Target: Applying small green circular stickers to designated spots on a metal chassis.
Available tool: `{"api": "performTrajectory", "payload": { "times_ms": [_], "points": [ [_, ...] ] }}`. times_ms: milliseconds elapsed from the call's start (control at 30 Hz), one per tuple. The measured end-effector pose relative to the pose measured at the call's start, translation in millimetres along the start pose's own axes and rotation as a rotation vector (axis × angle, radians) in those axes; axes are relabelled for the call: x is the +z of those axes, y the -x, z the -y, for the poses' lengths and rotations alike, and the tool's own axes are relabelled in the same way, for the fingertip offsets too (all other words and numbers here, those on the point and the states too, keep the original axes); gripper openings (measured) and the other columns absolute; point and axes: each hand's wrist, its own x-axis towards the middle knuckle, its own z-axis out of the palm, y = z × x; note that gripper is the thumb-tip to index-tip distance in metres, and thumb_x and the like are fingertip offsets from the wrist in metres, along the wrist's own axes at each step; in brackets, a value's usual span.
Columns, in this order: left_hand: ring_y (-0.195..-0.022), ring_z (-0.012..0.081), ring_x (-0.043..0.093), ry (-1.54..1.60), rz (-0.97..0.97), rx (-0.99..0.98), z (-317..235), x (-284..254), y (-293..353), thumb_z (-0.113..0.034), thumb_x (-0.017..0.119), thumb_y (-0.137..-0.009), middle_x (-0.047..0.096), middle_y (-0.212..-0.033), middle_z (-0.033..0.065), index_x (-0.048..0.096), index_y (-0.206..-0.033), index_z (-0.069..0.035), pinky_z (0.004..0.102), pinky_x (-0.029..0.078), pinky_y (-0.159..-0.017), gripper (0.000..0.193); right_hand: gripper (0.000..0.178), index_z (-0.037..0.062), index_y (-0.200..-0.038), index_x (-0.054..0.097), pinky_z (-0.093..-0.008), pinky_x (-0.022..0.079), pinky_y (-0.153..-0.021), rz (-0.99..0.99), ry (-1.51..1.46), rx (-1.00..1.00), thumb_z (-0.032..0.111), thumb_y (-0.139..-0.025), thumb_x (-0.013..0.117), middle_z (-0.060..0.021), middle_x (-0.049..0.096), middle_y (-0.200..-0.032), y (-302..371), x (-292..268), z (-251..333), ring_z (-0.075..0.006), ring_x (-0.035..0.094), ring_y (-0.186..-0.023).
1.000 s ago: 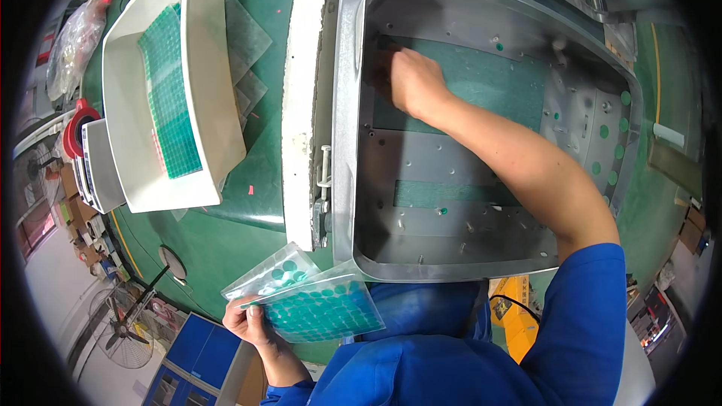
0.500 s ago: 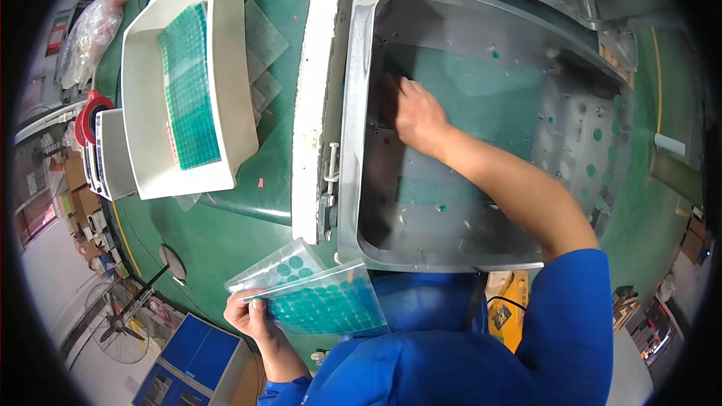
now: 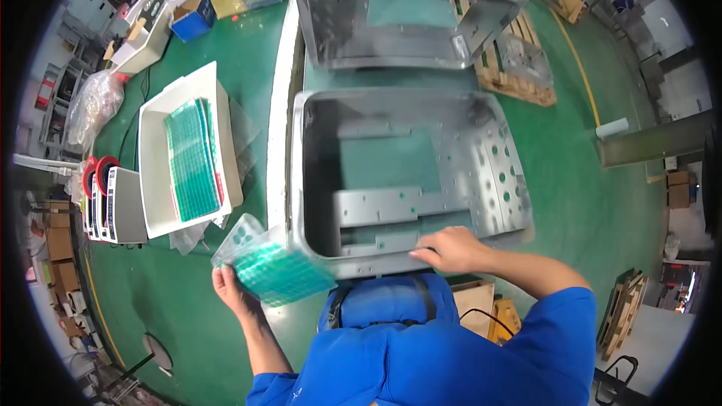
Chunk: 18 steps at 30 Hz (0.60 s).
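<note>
My left hand (image 3: pixel 232 289) pinches clear plastic sheets by their left edge. One of these, a sticker sheet (image 3: pixel 280 274), carries rows of green round dots and is blurred. A clearer sheet with round outlines (image 3: pixel 242 234) sticks up behind it. The sheets hang beside the near left corner of a grey metal casing (image 3: pixel 376 207), an open box with holes in its walls and floor. My right hand (image 3: pixel 453 249) is over the casing's near rim, its thumb apart from the bent fingers. Nothing shows in it; whether it touches the rim I cannot tell.
A white bin (image 3: pixel 153 203) holding green sheets stands to the left, with clear sheets beside it. A white beam (image 3: pixel 280 135) runs along the casing's left side. Beyond lies another metal casing (image 3: pixel 331 37), with a wooden pallet (image 3: pixel 519 90) to its right.
My right hand has come out of the casing's far left interior to its near rim. My left hand still holds the sheets. The view has shifted, bringing the second casing into sight.
</note>
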Motion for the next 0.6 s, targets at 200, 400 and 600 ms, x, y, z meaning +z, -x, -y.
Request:
{"api": "performTrajectory", "payload": {
  "times_ms": [200, 400, 600],
  "points": [
    [-0.085, 0.0207, 0.056, 0.276, 0.101, -0.069, -16.0, 44.3, -27.9, -0.027, 0.044, -0.087, 0.053, -0.101, 0.0108, 0.044, -0.108, -0.002, 0.033, 0.048, -0.072, 0.033, 0.027, 0.0015, -0.073, 0.055, -0.0288, 0.04, -0.06, -0.049, -0.089, -0.3, 0.025, -0.085, 0.051, -0.0076, 0.053, -0.069, -7.2, -186.1, 47.0, -0.0136, 0.045, -0.061],
    [-0.087, 0.0194, 0.055, 0.361, 0.174, -0.276, -9.0, 184.1, -74.6, -0.027, 0.049, -0.085, 0.054, -0.1, 0.0095, 0.047, -0.107, -0.003, 0.0325, 0.046, -0.075, 0.032, 0.048, 0.0044, -0.121, 0.042, -0.0326, 0.029, -0.097, -0.819, -0.793, -0.298, 0.04, -0.09, 0.033, -0.0103, 0.045, -0.123, 44.8, -251.2, -139.9, -0.0198, 0.041, -0.114],
    [-0.089, 0.0181, 0.054, 0.257, 0.092, -0.338, -37.1, 230.8, -123.3, -0.026, 0.053, -0.084, 0.056, -0.099, 0.0082, 0.05, -0.105, -0.004, 0.032, 0.044, -0.078, 0.031, 0.05, 0.0049, -0.121, 0.039, -0.0372, 0.039, -0.087, -0.93, -1.669, -0.319, 0.04, -0.086, 0.036, -0.0099, 0.048, -0.114, -68.4, -99.3, -304.9, -0.0239, 0.047, -0.103]
  ]
}}
